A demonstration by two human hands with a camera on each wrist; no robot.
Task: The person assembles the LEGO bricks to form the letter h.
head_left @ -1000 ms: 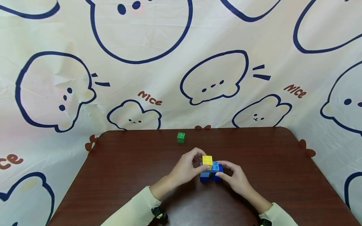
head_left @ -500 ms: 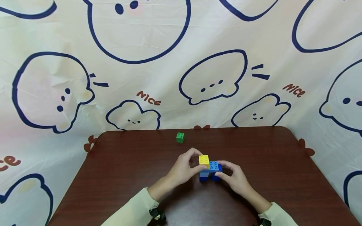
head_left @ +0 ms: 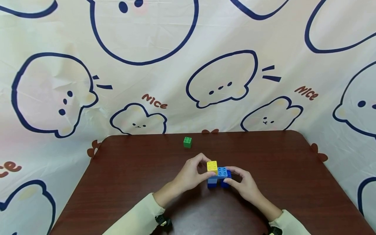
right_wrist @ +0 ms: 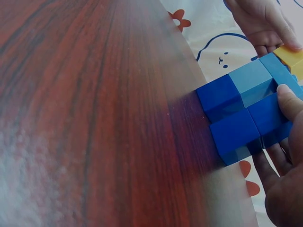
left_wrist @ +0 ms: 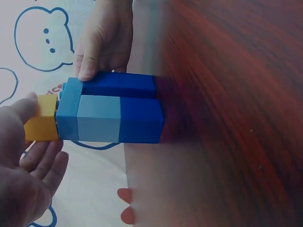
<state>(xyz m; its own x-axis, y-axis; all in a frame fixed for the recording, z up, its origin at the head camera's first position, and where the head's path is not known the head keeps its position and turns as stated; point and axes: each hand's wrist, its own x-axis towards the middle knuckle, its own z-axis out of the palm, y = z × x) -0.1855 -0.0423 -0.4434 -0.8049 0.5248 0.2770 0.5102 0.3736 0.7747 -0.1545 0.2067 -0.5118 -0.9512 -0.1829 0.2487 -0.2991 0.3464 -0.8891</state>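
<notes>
A yellow building block [head_left: 212,166] sits on the left end of a light-blue block [head_left: 222,172], which spans two block columns like a bridge. The left column has a pale-blue block [left_wrist: 98,119] over a dark-blue block [left_wrist: 141,120]; dark-blue blocks [right_wrist: 235,135] make up the right column. My left hand [head_left: 189,174] pinches the yellow block between thumb and fingers. With thumb in front and fingers behind, my right hand [head_left: 246,186] grips the upper dark-blue block of the right column. The columns stand upright on the table.
A green block [head_left: 187,142] lies near the far edge of the brown wooden table [head_left: 141,163]. Behind the table hangs a pale cloth [head_left: 176,78] with cartoon outlines. A dark device [head_left: 163,221] is strapped at the left wrist.
My left hand has shifted slightly left with the yellow block, which now lines up over the left column. The right hand keeps its grip on the blue blocks.
</notes>
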